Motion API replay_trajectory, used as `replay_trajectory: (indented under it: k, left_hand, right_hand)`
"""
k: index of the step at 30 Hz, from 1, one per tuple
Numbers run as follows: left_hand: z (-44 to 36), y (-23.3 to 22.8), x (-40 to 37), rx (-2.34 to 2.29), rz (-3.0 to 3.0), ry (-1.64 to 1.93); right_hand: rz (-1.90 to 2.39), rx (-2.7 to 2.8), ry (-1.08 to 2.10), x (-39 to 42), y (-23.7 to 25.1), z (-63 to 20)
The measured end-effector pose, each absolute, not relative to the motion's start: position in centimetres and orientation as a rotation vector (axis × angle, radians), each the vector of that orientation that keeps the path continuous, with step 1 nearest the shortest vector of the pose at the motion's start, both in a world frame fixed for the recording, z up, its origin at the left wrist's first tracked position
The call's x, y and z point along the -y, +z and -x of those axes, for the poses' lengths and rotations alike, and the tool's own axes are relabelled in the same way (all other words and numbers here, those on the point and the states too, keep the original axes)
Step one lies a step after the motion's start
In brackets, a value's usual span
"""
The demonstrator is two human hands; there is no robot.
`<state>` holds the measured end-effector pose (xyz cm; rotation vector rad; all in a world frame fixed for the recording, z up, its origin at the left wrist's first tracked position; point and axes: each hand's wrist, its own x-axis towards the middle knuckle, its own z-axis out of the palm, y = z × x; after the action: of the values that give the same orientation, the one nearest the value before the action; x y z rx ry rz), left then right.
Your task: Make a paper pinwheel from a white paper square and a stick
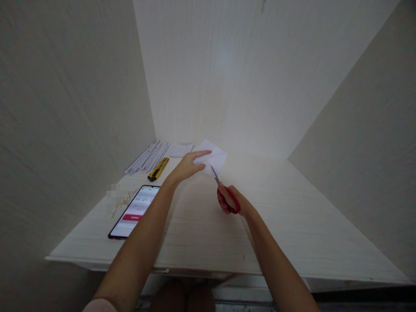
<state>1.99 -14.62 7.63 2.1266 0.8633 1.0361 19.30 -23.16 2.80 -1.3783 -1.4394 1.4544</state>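
Smartphone (132, 220) left of the paper (219, 157) reads "00:01:2…"; my left hand (189, 166), half-open, presses the paper; my right hand (227, 196) clasps red-handled scissors (236, 203).

The left forearm (151, 234) covers the right side of the phone (130, 219), truncating its timer; the finest screen text is illegible. The left hand (187, 167) hides part of the white paper (218, 155); its remaining fingers are unseen. Pixelation (113, 194) obscures the straw-coloured stems (122, 202). Both arms are cropped below.
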Motion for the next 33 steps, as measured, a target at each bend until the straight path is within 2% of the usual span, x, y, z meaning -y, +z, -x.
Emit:
replay_trajectory:
  k: [33]
  left_hand:
    - [-1.99,7.42,14.35,-0.876,-2.159,1.040]
  right_hand:
    - [1.590,1.582,1.247,22.53,2.06,-19.80]
